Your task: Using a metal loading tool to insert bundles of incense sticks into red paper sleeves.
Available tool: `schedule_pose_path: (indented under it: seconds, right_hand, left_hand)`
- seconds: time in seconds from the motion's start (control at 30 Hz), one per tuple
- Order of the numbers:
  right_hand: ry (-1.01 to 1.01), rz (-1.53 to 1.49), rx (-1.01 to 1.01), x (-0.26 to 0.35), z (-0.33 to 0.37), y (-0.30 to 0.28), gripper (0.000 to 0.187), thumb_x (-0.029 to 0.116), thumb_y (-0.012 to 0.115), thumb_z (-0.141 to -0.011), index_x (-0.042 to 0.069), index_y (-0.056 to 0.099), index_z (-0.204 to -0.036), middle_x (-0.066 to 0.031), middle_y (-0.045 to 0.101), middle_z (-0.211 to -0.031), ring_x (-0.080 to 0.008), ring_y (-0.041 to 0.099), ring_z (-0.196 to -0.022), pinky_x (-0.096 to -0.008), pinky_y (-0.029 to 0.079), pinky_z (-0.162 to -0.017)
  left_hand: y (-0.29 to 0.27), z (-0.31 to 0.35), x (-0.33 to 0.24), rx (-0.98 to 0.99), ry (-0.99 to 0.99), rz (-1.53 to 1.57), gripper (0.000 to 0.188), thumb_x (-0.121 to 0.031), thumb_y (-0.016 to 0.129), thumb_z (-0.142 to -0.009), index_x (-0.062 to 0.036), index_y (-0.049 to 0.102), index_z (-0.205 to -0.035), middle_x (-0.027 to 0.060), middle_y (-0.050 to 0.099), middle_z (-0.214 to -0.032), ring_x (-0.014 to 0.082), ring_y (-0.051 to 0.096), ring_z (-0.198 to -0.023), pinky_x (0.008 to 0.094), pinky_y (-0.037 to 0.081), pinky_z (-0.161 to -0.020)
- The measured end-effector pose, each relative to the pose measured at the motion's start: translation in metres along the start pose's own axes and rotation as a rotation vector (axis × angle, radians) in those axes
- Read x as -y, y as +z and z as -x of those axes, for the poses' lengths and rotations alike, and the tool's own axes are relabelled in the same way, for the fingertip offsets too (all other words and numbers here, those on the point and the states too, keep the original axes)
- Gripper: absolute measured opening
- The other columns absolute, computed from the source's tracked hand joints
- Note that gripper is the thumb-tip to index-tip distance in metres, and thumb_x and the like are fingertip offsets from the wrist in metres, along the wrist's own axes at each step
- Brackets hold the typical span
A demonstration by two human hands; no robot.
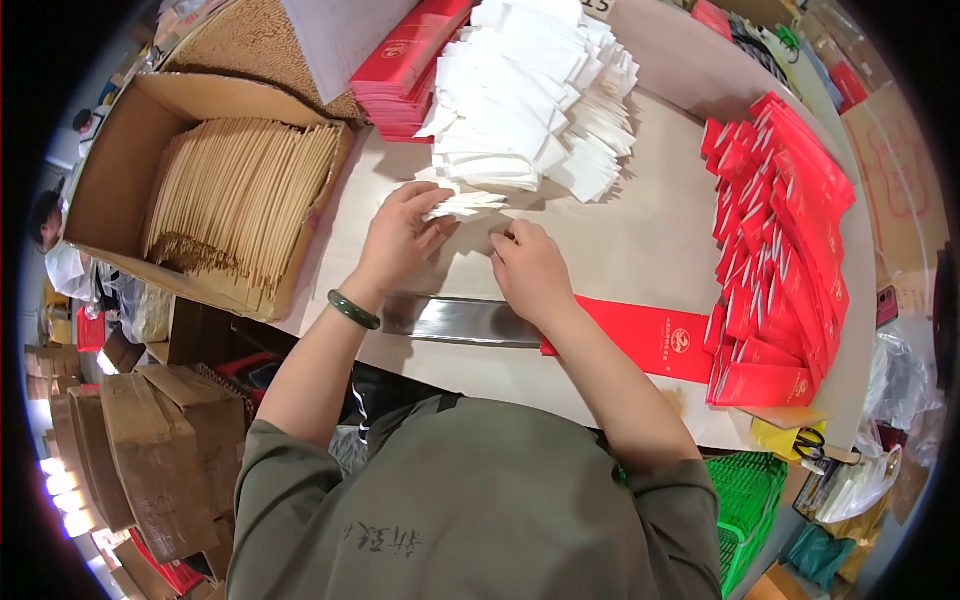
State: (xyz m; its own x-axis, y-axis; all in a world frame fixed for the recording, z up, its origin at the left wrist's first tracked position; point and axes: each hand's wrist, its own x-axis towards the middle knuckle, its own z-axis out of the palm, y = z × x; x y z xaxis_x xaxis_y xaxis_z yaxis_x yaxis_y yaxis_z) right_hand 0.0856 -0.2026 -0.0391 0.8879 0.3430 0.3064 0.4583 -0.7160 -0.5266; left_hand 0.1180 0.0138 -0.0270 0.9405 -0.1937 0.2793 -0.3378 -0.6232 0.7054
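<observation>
Far left of your left hand: open brown cardboard box packed with long, pale wooden sticks in a leaning row; their lower ends run dark, too fine to separate.

Your left hand: fingers half curled, narrow, fingertips at the left ends of a small fan of flat white paper packets. Those ends are partly covered by your fingers; cannot tell whether you grip them or only touch. Packets look thin, slightly uneven, edges spread; contents not visible.

Beyond both your hands: large overlapping heap of white paper packets, cut off at the top edge. Left of it, a stack of glossy red paper sleeves, also cut off.

Nearer you than your hands: flat, shiny metal strip, its right end meeting a long red paper sleeve with a round gold emblem. Your right forearm covers part of that join; overlap unclear.

Your right hand: fingers curled in, narrow; cannot tell whether anything is held.

Well right of your right hand: tall, overlapping pile of red packets, white edges showing.
</observation>
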Motion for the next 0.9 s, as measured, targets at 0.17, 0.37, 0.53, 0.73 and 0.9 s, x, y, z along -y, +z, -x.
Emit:
schedule_pose_path:
  seconds: [0.17,0.37,0.53,0.73,0.9]
  right_hand:
    - [0.049,-0.061,0.055,0.007,0.02,-0.024,0.009,0.011,0.067,-0.085,0.003,0.068,-0.086,-0.0121,0.065,-0.084,-0.0317,0.063,-0.079,-0.0418,0.052,-0.072]
    - [0.122,-0.059,-0.118,-0.021,-0.011,-0.051,0.012,0.016,0.068,-0.087,0.005,0.068,-0.086,-0.0129,0.065,-0.083,-0.0323,0.064,-0.08,-0.0424,0.052,-0.071]
    - [-0.106,-0.055,-0.063,-0.013,-0.044,-0.002,0.013,0.019,0.068,-0.088,0.007,0.068,-0.093,-0.0116,0.066,-0.089,-0.0319,0.064,-0.09,-0.0424,0.052,-0.076]
    - [-0.128,0.051,0.088,-0.012,-0.048,-0.011,0.011,0.015,0.066,-0.086,0.008,0.067,-0.094,-0.0095,0.064,-0.088,-0.0328,0.065,-0.085,-0.0426,0.053,-0.071]
    - [-0.466,0.058,0.275,0.007,-0.005,-0.073,0.013,0.012,0.068,-0.076,0.01,0.063,-0.088,-0.0086,0.057,-0.077,-0.0305,0.061,-0.073,-0.0423,0.05,-0.062]
  left_hand:
    - [0.005,0.01,-0.018,0.064,0.221,-0.309,0.05,-0.025,0.079,-0.081,-0.0075,0.064,-0.125,0.017,0.058,-0.131,0.0373,0.052,-0.125,0.0484,0.044,-0.104]
    - [-0.06,0.029,-0.015,-0.22,0.092,-0.48,0.047,-0.026,0.077,-0.082,-0.0062,0.063,-0.123,0.0163,0.058,-0.13,0.0375,0.054,-0.122,0.0477,0.044,-0.1]
    - [-0.167,0.054,0.074,-0.36,-0.494,-0.8,0.023,-0.02,0.064,-0.09,-0.0025,0.068,-0.105,0.0212,0.066,-0.103,0.0414,0.063,-0.091,0.0481,0.052,-0.077]
    - [-0.188,0.078,0.096,-0.199,-0.426,-0.816,0.019,-0.017,0.061,-0.091,-0.0004,0.066,-0.098,0.0241,0.065,-0.091,0.0441,0.062,-0.09,0.0503,0.051,-0.077]
    - [-0.204,0.088,0.102,-0.179,-0.465,-0.821,0.016,-0.011,0.058,-0.091,0.0002,0.064,-0.1,0.0228,0.064,-0.094,0.0431,0.062,-0.09,0.0485,0.05,-0.078]
